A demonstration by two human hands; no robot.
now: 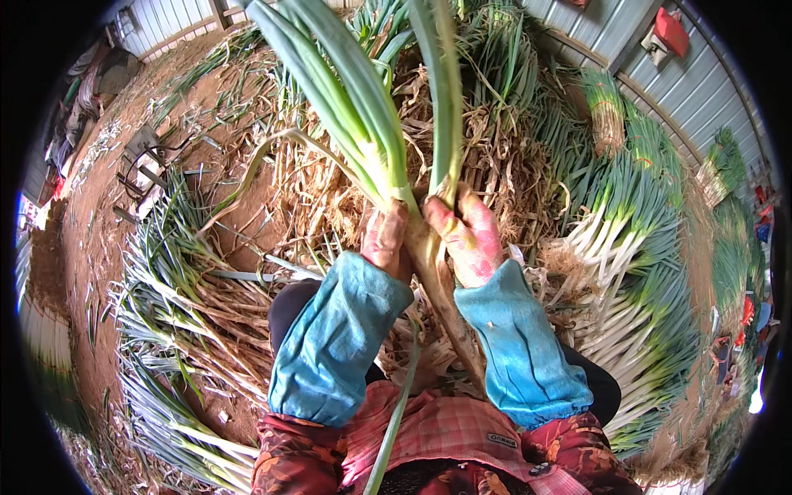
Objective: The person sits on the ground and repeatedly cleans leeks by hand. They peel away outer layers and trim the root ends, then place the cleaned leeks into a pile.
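Both your hands clamp one green onion.
Left hand point(385, 239) and right hand point(470, 239) grip the green onion point(425, 247) mid-stalk, leaves above, steadying it upright.

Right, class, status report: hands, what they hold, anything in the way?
Left hand and right hand both grip one green onion. Dry husks heaped behind; nothing blocking.

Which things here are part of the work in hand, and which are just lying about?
In hand:
- left hand and right hand, both gripping the green onion stalk
- dry husk litter under it

Lying about:
- cleaned white-stemmed onion pile
- uncleaned onion pile
- tied bundle
- metal frame
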